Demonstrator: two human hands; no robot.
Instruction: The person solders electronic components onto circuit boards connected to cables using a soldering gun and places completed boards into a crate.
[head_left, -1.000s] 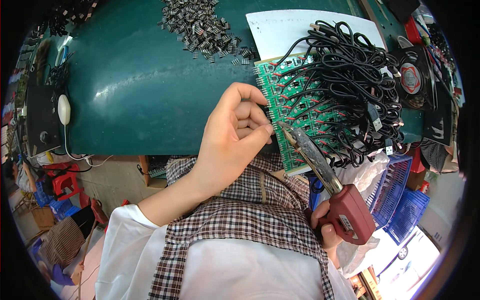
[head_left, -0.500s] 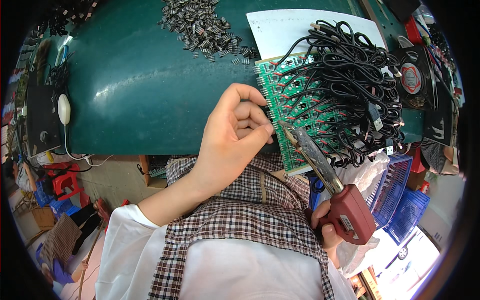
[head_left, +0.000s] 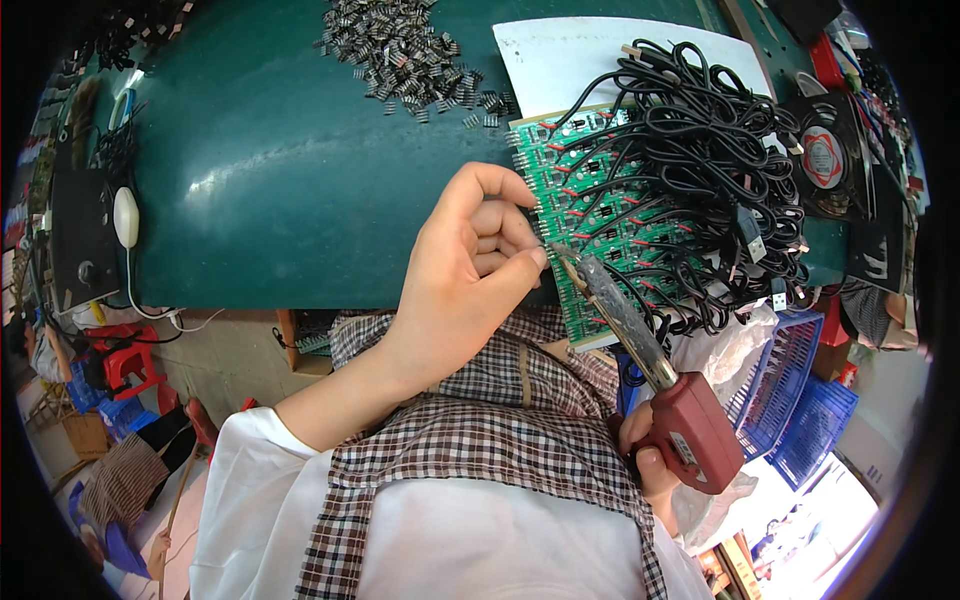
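Note:
In my right hand (head_left: 655,462) is a soldering iron (head_left: 690,440) with a dark red pistol-style handle, its long metal barrel slanting up and left. Its tip meets the left edge of a green circuit board panel (head_left: 590,200), close to my left fingertips. My left hand (head_left: 465,255) is closed in a pinch at that same edge, thumb and fingers together; whatever lies between them is hidden. Small metal pins line this edge of the panel. Red and black wires run across the boards into a heap of black USB cables (head_left: 700,130) covering the panel's right side.
Many small black pin headers (head_left: 400,55) lie piled on the green tabletop (head_left: 270,200) at the far side. A white sheet (head_left: 540,65) lies under the panel. A round black-and-red spool (head_left: 825,157) stands at right. Blue plastic crates (head_left: 810,430) sit below right, a red stool (head_left: 135,360) at left.
The iron's tip has shifted slightly left, nearer my left fingertips, and its handle has moved a little left and down. My left hand stays almost still.

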